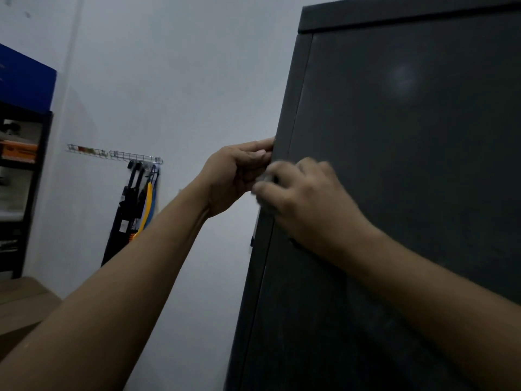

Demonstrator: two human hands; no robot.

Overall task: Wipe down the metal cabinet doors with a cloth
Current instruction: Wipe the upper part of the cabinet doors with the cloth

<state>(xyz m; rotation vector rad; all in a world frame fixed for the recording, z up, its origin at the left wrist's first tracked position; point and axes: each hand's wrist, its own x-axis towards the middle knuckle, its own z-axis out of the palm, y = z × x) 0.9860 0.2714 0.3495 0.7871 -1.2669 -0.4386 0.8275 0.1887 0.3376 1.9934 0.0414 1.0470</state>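
Observation:
A tall dark grey metal cabinet fills the right half of the view, its door shut. My left hand is at the cabinet's left edge at mid height, index finger and thumb pinching that edge. My right hand lies against the door just right of the left hand, blurred by motion, its fingers curled. A small pale scrap that looks like the cloth shows between the two hands, under my right fingers. Most of the cloth is hidden.
A white wall lies left of the cabinet. A wire rack on it holds dark umbrellas and coloured hangers. A black shelf unit with a blue box on top stands at the far left, above cardboard boxes.

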